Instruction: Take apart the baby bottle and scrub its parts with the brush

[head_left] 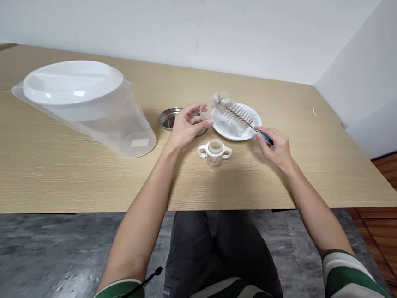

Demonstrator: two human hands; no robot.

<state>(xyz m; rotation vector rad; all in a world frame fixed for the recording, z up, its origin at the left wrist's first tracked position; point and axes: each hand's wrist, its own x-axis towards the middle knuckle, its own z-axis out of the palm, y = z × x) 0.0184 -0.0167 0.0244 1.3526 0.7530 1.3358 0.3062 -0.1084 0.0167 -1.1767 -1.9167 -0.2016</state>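
My right hand [277, 147] is closed round the blue handle of a bottle brush [239, 113]. The brush slants up and left over a white plate [234, 135], its bristle tip beside my left hand. Between the thumb and fingers of my left hand [187, 127] is a small clear plastic cap [204, 112]. Below both hands a baby bottle [214, 154] with two white side handles stands upright on the table, its mouth uncovered. Behind my left hand lies a round metal dish [168, 117], partly hidden by the fingers.
A tall translucent pitcher [112, 119] with a white lid stands to the left on the wooden table [83, 177]. A thin pale strip [314, 110] lies at the right, near the wall. The table's front edge runs just before my lap.
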